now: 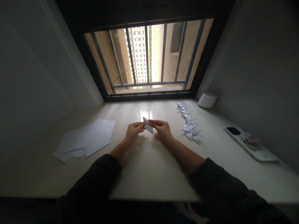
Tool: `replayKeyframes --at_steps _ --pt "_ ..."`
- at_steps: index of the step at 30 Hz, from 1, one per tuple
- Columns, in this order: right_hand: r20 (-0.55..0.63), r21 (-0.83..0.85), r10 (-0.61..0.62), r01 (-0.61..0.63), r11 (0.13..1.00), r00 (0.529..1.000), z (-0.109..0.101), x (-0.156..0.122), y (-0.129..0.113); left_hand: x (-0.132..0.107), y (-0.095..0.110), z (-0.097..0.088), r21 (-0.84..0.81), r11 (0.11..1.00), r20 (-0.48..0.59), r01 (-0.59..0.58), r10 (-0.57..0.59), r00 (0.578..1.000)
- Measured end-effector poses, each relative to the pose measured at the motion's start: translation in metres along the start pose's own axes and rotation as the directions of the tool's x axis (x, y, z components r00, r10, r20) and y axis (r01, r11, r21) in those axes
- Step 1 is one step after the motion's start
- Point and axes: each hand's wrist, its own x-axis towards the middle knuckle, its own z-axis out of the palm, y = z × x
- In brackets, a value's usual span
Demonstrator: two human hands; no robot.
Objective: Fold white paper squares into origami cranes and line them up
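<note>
A small piece of folded white paper (149, 126), pointed at its ends, is held up between my two hands above the sill. My left hand (134, 130) pinches its left side between thumb and fingers. On the other side, my right hand (163, 128) grips the upper right edge with thumb and forefinger. To the right stands a row of folded paper cranes (188, 124), the nearer ones bunched closer together. A spread pile of white paper sheets (86, 138) lies to the left of my left hand.
A pale windowsill (144, 174) forms the work surface, its front edge close to me. A white cup-like object (207, 100) sits by the right wall. Nearer, a phone (263, 154) with a cartoon grip lies flat. Behind is a barred window (149, 56).
</note>
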Motion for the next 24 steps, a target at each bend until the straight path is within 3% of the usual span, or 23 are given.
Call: replayKeyframes --at_steps 10,16,21,24 --pt "0.038 -0.026 0.024 -0.023 0.999 0.999 -0.0017 0.0002 0.0040 -0.0006 -0.0027 0.0022 0.085 0.991 -0.004 -0.103 0.104 0.995" --pt "0.080 -0.193 -0.068 0.082 0.978 0.994 -0.0008 -0.0009 0.0024 0.0001 -0.0018 0.0024 0.031 0.996 -0.072 -0.078 0.080 0.994" --pt "0.040 -0.086 -0.028 0.031 0.996 0.999 0.0013 -0.0025 -0.0008 0.0002 -0.0029 0.0017 0.020 0.997 -0.049 -0.080 0.081 0.996" --pt "0.089 -0.043 -0.002 0.006 0.999 0.996 0.0020 -0.0035 -0.0036 0.0006 -0.0053 0.0006 0.052 0.992 -0.036 -0.114 0.116 0.993"
